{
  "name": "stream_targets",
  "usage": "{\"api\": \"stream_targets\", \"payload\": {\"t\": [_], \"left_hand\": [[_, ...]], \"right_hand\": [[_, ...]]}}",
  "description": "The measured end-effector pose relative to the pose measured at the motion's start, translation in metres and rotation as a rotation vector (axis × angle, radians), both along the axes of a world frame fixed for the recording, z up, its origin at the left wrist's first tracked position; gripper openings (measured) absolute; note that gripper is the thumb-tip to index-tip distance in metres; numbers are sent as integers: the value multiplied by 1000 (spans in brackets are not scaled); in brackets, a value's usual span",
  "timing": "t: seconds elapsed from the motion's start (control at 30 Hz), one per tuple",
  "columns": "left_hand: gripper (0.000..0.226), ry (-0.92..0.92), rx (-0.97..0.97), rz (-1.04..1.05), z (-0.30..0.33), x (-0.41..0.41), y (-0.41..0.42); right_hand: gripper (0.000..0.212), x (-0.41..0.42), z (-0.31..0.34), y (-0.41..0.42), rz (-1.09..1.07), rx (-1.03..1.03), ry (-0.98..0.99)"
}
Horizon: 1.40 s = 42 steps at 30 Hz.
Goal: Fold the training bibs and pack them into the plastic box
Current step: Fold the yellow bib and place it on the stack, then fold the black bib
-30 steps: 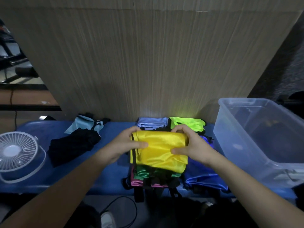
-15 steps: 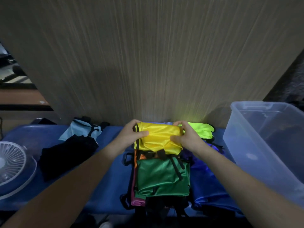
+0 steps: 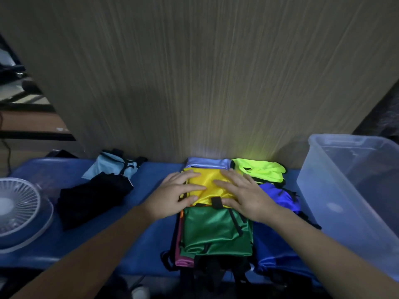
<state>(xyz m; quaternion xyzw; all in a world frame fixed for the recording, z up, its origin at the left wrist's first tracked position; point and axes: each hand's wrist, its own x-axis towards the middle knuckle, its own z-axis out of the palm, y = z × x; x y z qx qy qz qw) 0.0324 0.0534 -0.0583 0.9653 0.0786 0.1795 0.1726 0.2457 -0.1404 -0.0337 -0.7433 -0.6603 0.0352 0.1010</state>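
Left grip: left hand (image 3: pixel 181 194) lies flat, fingers straight, palm down on the left half of the yellow bib (image 3: pixel 206 186); pressing, nothing clasped
Right grip: right hand (image 3: pixel 241 190) likewise flat and spread on the bib's right half; fingertips of both hands nearly meet over its middle
Yellow bib: folded to a small packet, lying on the far end of the green bib (image 3: pixel 216 231), just in front of a pale lilac folded bib (image 3: pixel 207 164) at the wall panel; a black strap tab shows at its near edge
Stack: green bib lies unfolded on top of others, pink and orange edges showing at its left side; long axis runs from the person toward the wall
Other bibs: neon green bib (image 3: pixel 262 172) folded, just right of the lilac one; blue bib (image 3: pixel 278 197) loose at the right of the stack; black bib (image 3: pixel 92 197) and light blue bib (image 3: pixel 112 168) well off to the left
Plastic box (image 3: pixel 323 190): on the counter (image 3: pixel 146 234) at far right, open; looks empty, though its walls are cloudy
Key relation: box lies to the right of the packet, past the blue bib; right hand is the nearer one
Step, as judged: flattening the finished fold; packing not yet begun
Also present: small white fan (image 3: pixel 15 209) at the left edge of the counter
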Motion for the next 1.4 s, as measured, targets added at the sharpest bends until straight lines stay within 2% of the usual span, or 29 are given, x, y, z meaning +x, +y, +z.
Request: {"api": "stream_targets", "payload": {"t": [0.1, 0.3, 0.37, 0.5, 0.67, 0.83, 1.0, 1.13, 1.23, 1.4], "left_hand": [[47, 111, 23, -5, -2, -5, -2], [41, 6, -23, 89, 24, -20, -12], [39, -13, 12, 113, 33, -33, -12], [28, -47, 62, 204, 43, -74, -11], [26, -89, 108, 451, 36, -137, 0], [33, -34, 78, 687, 20, -197, 18], [47, -37, 65, 742, 4, -230, 43], [66, 61, 14, 778, 0, -231, 61], [70, 127, -29, 812, -6, -223, 68], [76, 79, -84, 803, -13, -222, 72]], "right_hand": [[98, -4, -1, -3, -23, -99, 22], [58, -21, 36, -1, -45, -9, 36], [52, -32, 51, 0, -44, 18, 38], [66, -67, 71, 10, 0, 80, 31], [71, -121, 71, 42, 85, 52, -13], [74, -170, 56, 86, 130, 32, 28], [59, -199, 39, 137, 170, -27, 85], [64, -217, 24, 172, 195, -47, 97], [71, -232, 11, 195, 209, -71, 101], [76, -247, -5, 217, 170, -19, 29]]}}
